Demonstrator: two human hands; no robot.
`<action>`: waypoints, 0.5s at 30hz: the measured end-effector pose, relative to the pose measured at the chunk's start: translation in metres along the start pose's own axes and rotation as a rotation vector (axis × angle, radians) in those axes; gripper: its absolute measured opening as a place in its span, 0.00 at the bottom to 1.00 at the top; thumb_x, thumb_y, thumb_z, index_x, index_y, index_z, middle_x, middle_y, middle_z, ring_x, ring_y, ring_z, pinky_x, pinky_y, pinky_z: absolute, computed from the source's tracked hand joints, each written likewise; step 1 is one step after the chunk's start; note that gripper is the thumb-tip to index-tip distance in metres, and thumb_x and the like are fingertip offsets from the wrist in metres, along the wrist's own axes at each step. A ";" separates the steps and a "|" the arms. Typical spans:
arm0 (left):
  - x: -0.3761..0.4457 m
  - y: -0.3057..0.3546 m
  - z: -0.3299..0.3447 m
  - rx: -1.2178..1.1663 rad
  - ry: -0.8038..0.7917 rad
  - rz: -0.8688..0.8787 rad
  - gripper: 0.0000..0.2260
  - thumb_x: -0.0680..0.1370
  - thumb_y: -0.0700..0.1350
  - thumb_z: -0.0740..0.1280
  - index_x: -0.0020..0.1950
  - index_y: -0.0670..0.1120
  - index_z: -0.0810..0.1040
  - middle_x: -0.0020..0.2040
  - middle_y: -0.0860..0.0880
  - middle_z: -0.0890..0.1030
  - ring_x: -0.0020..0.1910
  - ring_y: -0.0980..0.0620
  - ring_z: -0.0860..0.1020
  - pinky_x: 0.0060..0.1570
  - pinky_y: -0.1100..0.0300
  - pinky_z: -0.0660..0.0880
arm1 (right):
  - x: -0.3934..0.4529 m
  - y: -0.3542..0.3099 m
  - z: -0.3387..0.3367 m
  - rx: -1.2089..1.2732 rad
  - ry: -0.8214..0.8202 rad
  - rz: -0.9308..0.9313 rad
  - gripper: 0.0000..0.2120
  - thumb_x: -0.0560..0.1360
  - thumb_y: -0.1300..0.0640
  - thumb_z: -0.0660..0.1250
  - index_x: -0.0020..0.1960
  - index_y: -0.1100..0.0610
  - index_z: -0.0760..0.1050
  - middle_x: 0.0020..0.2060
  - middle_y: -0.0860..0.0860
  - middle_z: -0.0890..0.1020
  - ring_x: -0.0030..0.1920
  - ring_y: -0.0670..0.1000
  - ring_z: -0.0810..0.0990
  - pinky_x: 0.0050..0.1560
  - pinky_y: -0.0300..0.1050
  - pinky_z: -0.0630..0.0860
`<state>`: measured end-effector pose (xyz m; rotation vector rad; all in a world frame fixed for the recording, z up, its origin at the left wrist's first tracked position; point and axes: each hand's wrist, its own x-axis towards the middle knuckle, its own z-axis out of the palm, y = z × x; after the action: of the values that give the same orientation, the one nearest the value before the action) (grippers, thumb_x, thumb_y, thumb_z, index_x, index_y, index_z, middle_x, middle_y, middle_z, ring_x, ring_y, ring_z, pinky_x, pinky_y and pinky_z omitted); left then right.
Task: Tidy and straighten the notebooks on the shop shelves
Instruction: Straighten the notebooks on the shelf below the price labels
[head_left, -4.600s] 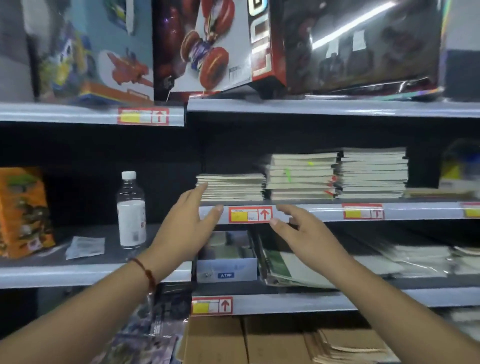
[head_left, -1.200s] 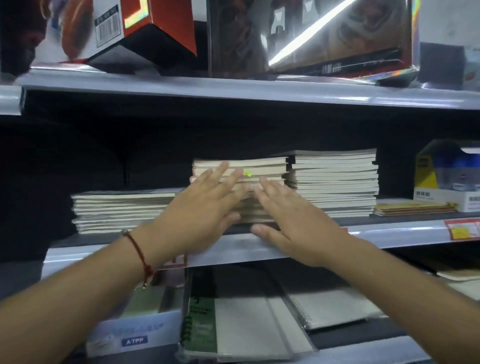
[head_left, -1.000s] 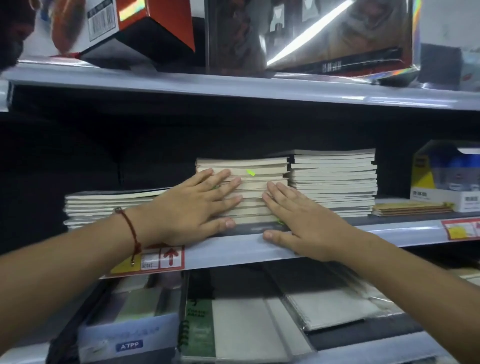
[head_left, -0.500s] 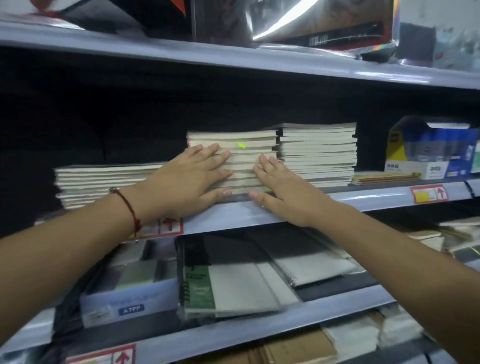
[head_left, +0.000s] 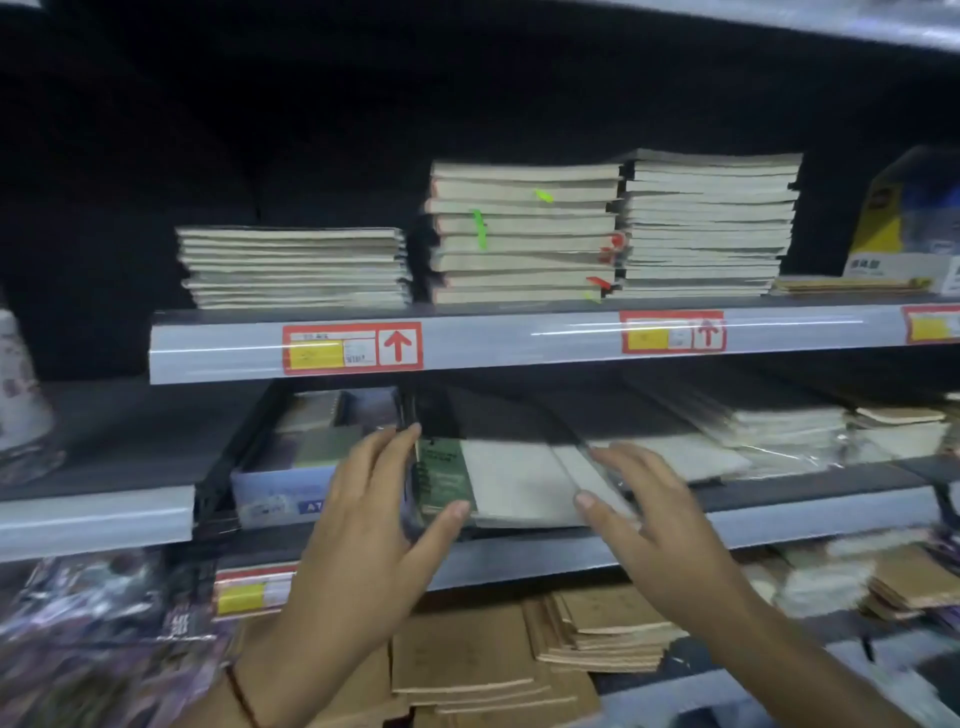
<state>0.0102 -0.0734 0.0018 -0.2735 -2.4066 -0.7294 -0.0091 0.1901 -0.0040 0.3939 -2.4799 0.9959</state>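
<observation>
Both hands (head_left: 363, 525) (head_left: 649, 525), fingers spread, flank the spiral notebook (head_left: 498, 480).

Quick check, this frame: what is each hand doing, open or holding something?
Left hand: open, fingers spread at the left edge of the green-and-white spiral-bound notebook.
Right hand: open, fingers straight at the same notebook's right side, blurred.

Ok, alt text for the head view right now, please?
Both hands, left and right, reach with open fingers to either side of a spiral notebook on the middle shelf. Above it, three notebook stacks sit side by side on the upper shelf.
</observation>
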 end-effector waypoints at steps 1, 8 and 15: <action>-0.007 0.004 0.009 -0.056 0.002 -0.076 0.36 0.75 0.68 0.62 0.79 0.58 0.54 0.75 0.60 0.57 0.74 0.58 0.59 0.68 0.57 0.64 | -0.003 0.006 0.010 0.009 -0.029 0.066 0.30 0.75 0.32 0.57 0.74 0.42 0.65 0.70 0.36 0.65 0.68 0.38 0.65 0.64 0.38 0.64; -0.015 0.028 0.071 -0.328 0.042 -0.202 0.38 0.76 0.62 0.67 0.80 0.60 0.49 0.77 0.63 0.56 0.72 0.66 0.59 0.68 0.63 0.63 | -0.002 0.023 0.039 0.202 -0.027 0.288 0.33 0.77 0.37 0.64 0.78 0.45 0.59 0.77 0.44 0.61 0.76 0.48 0.59 0.72 0.49 0.63; -0.004 0.039 0.098 -0.335 0.150 -0.307 0.37 0.76 0.56 0.70 0.79 0.57 0.52 0.74 0.63 0.60 0.71 0.65 0.61 0.64 0.69 0.63 | 0.013 0.043 0.031 0.252 -0.041 0.259 0.30 0.78 0.41 0.66 0.77 0.49 0.64 0.74 0.45 0.66 0.71 0.46 0.67 0.64 0.39 0.65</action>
<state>-0.0207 0.0138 -0.0490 0.0215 -2.1996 -1.2493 -0.0467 0.1973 -0.0430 0.1717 -2.4921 1.4263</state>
